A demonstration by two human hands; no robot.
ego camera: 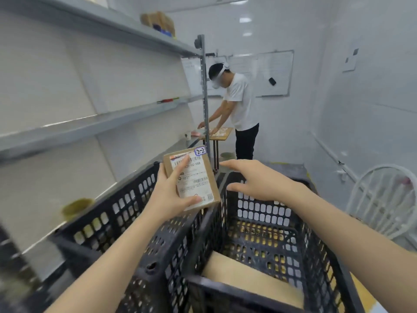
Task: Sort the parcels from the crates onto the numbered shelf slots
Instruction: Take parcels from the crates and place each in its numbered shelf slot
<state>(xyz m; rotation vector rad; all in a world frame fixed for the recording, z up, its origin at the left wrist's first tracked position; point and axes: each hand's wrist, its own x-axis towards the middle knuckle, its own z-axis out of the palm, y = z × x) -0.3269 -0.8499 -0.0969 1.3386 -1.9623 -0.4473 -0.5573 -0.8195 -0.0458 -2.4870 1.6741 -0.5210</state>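
Black plastic crates [259, 233] stand side by side nearest the camera, the right one with a brown parcel [250, 279] lying in its bottom. Above them the left hand [171, 195] grips a small cardboard parcel [191, 179] tagged "2-2", label up. The right hand [255, 179] hovers beside it, fingers spread, empty. Grey shelves [90, 125] run along the left; a person [239, 109] works farther back.

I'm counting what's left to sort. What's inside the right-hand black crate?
One brown cardboard parcel lies at the bottom of the right crate. Its near end is hidden by the crate's front wall, so anything tucked there cannot be seen. The right hand hovers empty above.
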